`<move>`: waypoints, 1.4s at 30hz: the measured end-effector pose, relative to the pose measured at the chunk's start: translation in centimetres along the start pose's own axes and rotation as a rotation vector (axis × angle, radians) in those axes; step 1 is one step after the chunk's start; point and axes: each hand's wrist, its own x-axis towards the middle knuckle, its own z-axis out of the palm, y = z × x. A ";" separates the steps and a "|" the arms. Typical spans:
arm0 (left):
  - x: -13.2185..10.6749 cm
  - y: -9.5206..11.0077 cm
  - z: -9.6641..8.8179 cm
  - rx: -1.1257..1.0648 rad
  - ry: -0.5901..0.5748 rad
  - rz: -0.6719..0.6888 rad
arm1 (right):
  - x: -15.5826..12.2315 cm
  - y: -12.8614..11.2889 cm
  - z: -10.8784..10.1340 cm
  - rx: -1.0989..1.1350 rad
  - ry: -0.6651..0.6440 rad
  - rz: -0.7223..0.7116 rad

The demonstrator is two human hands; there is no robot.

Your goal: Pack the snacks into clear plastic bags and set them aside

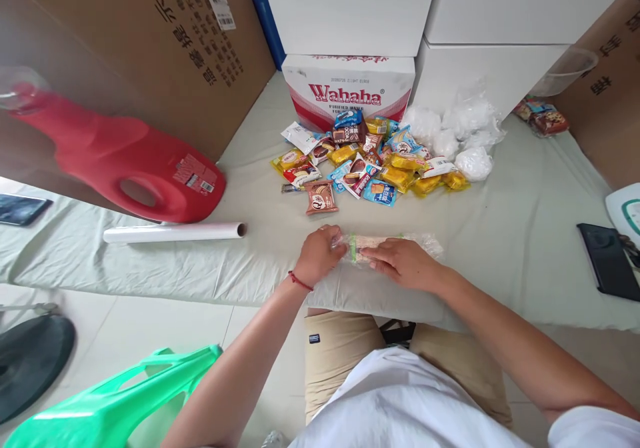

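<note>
A pale snack bar (369, 241) with a green band near its left end lies at the table's front, loosely wrapped in clear plastic film. My left hand (323, 251) is closed, pinching the film just left of the green band. Over the bar's right part rests my right hand (407, 261), its fingers bent down onto the wrapped bar and holding it. Crumpled film (431, 245) sticks out to the right beyond my right hand. Beyond both hands is a pile of small packaged snacks (357, 171), with a brown packet (321, 197) closest to me.
White plastic-wrapped bundles (455, 135) sit right of the pile, before white boxes (495, 75) and a Wahaha carton (350, 88). Left are a red jug (115, 148) and a white roll (175, 233). A black phone (609, 261) lies right; a green stool (115, 401) stands below.
</note>
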 end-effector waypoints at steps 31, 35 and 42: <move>-1.9 4.6 6.6 -0.193 0.256 -0.172 | -6.0 5.0 -1.4 0.237 0.209 0.461; -2.8 6.4 7.2 -0.380 0.309 -0.078 | -6.8 4.5 -0.8 0.402 0.291 0.575; -4.1 8.3 11.0 0.105 0.558 0.643 | -4.4 1.1 2.9 1.347 0.683 0.570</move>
